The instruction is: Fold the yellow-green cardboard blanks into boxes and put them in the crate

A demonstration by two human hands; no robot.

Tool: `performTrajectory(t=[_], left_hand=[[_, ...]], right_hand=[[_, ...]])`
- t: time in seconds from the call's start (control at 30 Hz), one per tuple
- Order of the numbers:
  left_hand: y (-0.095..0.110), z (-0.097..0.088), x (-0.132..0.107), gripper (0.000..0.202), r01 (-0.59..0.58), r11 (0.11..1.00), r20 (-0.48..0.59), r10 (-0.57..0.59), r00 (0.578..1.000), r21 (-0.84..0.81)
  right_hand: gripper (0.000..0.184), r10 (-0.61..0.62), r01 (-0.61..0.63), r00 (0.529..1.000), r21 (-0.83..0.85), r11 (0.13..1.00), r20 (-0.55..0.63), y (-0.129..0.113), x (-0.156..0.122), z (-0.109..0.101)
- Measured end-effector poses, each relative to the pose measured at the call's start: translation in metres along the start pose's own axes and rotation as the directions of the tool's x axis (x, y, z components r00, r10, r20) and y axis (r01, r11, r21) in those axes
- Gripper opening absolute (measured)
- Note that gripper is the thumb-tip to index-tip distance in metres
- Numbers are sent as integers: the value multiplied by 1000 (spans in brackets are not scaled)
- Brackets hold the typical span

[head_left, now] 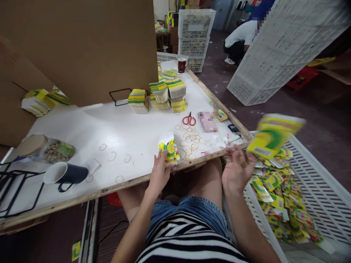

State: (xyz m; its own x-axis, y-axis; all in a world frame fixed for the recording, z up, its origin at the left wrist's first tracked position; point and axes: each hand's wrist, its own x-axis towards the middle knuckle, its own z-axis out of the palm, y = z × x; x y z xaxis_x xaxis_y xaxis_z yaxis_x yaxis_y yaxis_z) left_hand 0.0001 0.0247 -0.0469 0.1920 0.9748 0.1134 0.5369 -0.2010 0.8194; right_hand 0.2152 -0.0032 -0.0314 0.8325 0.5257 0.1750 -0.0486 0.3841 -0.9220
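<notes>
My left hand (pixel 159 171) is closed round a small stack of yellow-green sachets (pixel 170 149) standing on the front edge of the white table (pixel 90 128). My right hand (pixel 238 167) is beside the table's corner with fingers apart and smeared by motion. Just above it a blurred bundle of sachets (pixel 274 136) is in the air, over the white crate (pixel 312 175). That crate holds several loose yellow-green sachets (pixel 276 193). Loose rubber bands (pixel 190 140) lie on the table next to the stack.
Banded sachet bundles (pixel 167 94) sit at the table's back, more (pixel 41 101) at far left. Red scissors (pixel 189 119), a dark mug (pixel 65 174) on its side, a jar (pixel 46 149) and a black wire stand (pixel 16 190) are there. A person (pixel 240 38) crouches behind stacked crates (pixel 195 34).
</notes>
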Motion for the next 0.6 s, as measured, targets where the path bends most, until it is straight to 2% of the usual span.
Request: performTrajectory(t=[0.07, 0.13, 0.2, 0.27, 0.33, 0.37, 0.43, 0.5, 0.57, 0.6], left_hand=[[-8, 3, 2, 53, -6, 996, 31, 3, 1000, 83], [-11, 6, 2, 51, -25, 997, 54, 22, 998, 71], [-10, 8, 1, 50, -36, 999, 51, 36, 998, -5], [-8, 6, 0, 48, -33, 996, 44, 36, 998, -82], [-7, 3, -1, 48, -26, 990, 39, 32, 999, -136], [-6, 2, -1, 46, -23, 987, 28, 28, 999, -158], [-5, -2, -1, 41, -16, 974, -47, 6, 999, -226], [-3, -5, -1, 41, -5, 931, -146, -51, 988, -365], [-1, -7, 0, 47, 20, 835, -149, -122, 981, -550], [1, -8, 0, 50, 50, 771, -93, -141, 986, -634]], right_hand=[[45, 124, -104, 976, -116, 988, 177, 11, -4, 5], [38, 248, -106, 882, -345, 933, 401, 27, -17, 16], [34, 253, 58, 796, -485, 873, 550, 43, -30, 31], [32, 202, 243, 742, -538, 807, 639, 53, -39, 45], [28, 157, 346, 726, -554, 758, 669, 57, -43, 55], [24, 142, 352, 735, -553, 755, 663, 57, -44, 58], [19, 143, 277, 762, -517, 810, 632, 54, -45, 59], [22, 204, 103, 764, -428, 898, 612, 46, -47, 56], [30, 299, -116, 723, -318, 941, 622, 36, -50, 51], [33, 344, -218, 689, -270, 938, 637, 31, -52, 49]])
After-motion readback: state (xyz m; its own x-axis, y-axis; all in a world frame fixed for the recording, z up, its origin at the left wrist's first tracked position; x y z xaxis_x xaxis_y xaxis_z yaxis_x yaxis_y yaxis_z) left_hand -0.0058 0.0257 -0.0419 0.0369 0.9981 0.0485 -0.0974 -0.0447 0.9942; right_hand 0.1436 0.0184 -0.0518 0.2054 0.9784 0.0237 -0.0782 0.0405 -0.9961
